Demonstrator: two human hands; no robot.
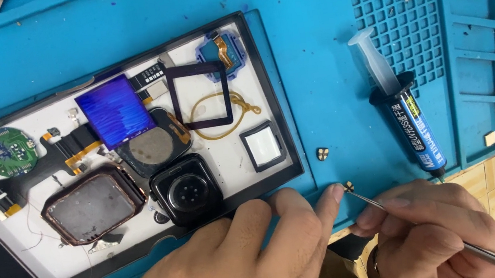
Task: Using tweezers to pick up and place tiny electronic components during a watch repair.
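At the mat's near edge my right hand [433, 222] pinches fine tweezers [402, 214], tips on a tiny metal part [349, 186]; my left hand [240, 264] lies loose, forefinger bracing that part. Behind, a tray [266, 90] corrals watch pieces.

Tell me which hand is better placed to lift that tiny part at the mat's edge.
Right, probably. The right hand holds the thin metal tool, its tip at the tiny part. The left hand only rests a fingertip beside it.
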